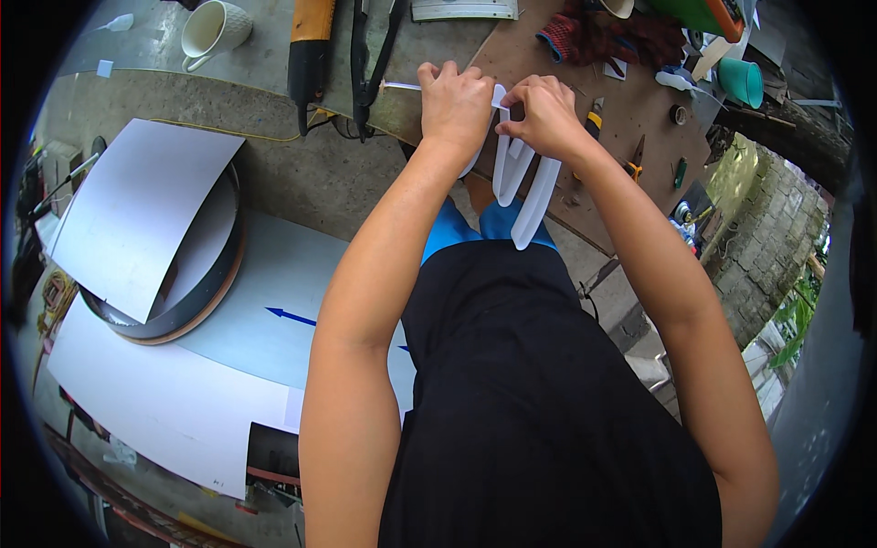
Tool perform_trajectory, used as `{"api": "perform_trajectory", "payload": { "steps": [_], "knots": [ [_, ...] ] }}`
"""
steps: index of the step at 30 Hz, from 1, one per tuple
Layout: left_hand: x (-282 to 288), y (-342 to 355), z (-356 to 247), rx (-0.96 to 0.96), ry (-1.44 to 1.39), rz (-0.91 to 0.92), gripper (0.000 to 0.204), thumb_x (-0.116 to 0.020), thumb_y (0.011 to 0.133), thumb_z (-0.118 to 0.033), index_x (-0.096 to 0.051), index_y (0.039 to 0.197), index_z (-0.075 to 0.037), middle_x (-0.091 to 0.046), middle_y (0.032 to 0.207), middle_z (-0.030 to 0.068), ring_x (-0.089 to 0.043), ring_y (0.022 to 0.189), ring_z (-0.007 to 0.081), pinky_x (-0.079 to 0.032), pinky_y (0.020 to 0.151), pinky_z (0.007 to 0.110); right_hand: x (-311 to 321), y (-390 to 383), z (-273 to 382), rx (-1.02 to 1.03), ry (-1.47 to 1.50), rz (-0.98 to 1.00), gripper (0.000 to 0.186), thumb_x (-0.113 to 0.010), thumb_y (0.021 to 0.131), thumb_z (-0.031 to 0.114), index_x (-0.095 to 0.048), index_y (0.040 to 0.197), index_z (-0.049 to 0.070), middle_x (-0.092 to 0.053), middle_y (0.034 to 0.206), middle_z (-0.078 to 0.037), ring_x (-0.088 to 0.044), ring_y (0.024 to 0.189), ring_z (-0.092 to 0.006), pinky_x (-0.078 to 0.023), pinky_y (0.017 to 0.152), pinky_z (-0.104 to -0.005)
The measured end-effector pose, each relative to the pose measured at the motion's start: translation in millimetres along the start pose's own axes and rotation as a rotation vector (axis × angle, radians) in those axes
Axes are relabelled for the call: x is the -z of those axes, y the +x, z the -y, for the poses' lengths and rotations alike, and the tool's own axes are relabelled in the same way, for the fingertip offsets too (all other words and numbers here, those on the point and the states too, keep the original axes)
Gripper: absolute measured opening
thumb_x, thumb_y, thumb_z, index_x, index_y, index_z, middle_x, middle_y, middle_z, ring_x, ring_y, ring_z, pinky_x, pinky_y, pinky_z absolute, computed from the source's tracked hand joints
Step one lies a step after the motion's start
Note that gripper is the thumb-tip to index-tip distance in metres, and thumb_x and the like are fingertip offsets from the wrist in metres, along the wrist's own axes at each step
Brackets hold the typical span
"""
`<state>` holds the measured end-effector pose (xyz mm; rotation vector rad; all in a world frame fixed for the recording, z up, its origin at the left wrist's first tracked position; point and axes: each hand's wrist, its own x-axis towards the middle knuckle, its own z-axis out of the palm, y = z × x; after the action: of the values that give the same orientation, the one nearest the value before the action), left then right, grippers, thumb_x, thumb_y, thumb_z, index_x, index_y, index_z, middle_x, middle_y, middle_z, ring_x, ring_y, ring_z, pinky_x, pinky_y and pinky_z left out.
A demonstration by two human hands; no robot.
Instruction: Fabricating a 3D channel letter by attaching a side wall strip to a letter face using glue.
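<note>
A bent white strip (538,203), folded into a zigzag like a letter shape, hangs between my hands at the table's edge. My left hand (456,110) is closed on its upper left part, with fingers curled over the edge. A thin straight end of the strip sticks out to the left of that hand. My right hand (546,117) pinches the strip a little to the right, thumb against fingers. Lower folds dangle below the right hand, in front of my blue shorts. The strip's exact material cannot be told.
Left of my hands lie a tool with an orange-and-black body (311,55) and a long black-handled tool (363,68). To the right are a utility knife (596,119), pliers (636,163), dark red gloves (607,38) and a teal cup (740,82). White sheet (146,205) covers a round drum.
</note>
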<state>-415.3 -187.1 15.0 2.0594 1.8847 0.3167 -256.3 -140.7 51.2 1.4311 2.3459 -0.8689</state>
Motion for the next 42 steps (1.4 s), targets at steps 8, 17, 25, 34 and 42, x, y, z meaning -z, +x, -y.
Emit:
{"api": "perform_trajectory", "payload": {
  "steps": [8,17,25,34,42],
  "knots": [
    [4.4,-1.6,-3.2,0.026,0.024,0.03,0.009,-0.077,0.074,-0.018,-0.074,0.083,-0.019,-0.07,0.088,-0.0037,-0.063,0.095,0.0202,-0.036,0.094,0.047,4.3,3.0,0.8,-0.046,0.073,0.058,0.041,-0.088,0.069,0.029,-0.077,0.102,0.008,-0.066,0.112,-0.014,-0.051,0.122,-0.0337,-0.031,0.108,-0.057],
    [3.1,-2.8,-0.2,0.053,-0.016,0.057,0.008,-0.074,0.077,-0.016,-0.075,0.084,-0.019,-0.071,0.09,-0.0041,-0.063,0.097,0.0208,-0.035,0.095,0.047,8.1,4.2,-1.4,-0.018,0.069,0.093,0.042,-0.088,0.069,0.033,-0.077,0.102,0.008,-0.068,0.109,-0.012,-0.051,0.122,-0.0322,-0.031,0.106,-0.0634],
    [29.1,13.0,17.6,0.08,-0.155,0.431,0.022,-0.076,0.084,-0.03,-0.078,0.103,-0.019,-0.074,0.104,-0.0003,-0.061,0.112,0.0244,-0.035,0.098,0.047,4.8,7.1,-5.7,0.003,0.05,0.083,0.046,-0.088,0.069,0.035,-0.077,0.105,0.008,-0.068,0.111,-0.012,-0.051,0.123,-0.0321,-0.03,0.106,-0.0633],
    [29.3,9.6,20.3,0.104,-0.247,0.52,0.027,-0.062,0.096,-0.034,-0.076,0.115,-0.021,-0.067,0.124,0.0025,-0.055,0.123,0.0277,-0.037,0.104,0.05,1.7,5.4,-6.1,-0.001,0.033,0.059,0.049,-0.088,0.068,0.037,-0.077,0.107,0.009,-0.07,0.113,-0.011,-0.051,0.123,-0.0323,-0.033,0.104,-0.0587],
    [29.5,10.7,20.7,0.097,-0.242,0.501,0.025,-0.063,0.095,-0.031,-0.076,0.111,-0.017,-0.069,0.121,0.005,-0.058,0.12,0.0305,-0.045,0.099,0.048,1.5,6.5,-4.7,-0.034,0.05,0.068,0.047,-0.088,0.069,0.037,-0.077,0.106,0.01,-0.07,0.112,-0.012,-0.052,0.123,-0.0322,-0.032,0.105,-0.0609]
  ]
}}
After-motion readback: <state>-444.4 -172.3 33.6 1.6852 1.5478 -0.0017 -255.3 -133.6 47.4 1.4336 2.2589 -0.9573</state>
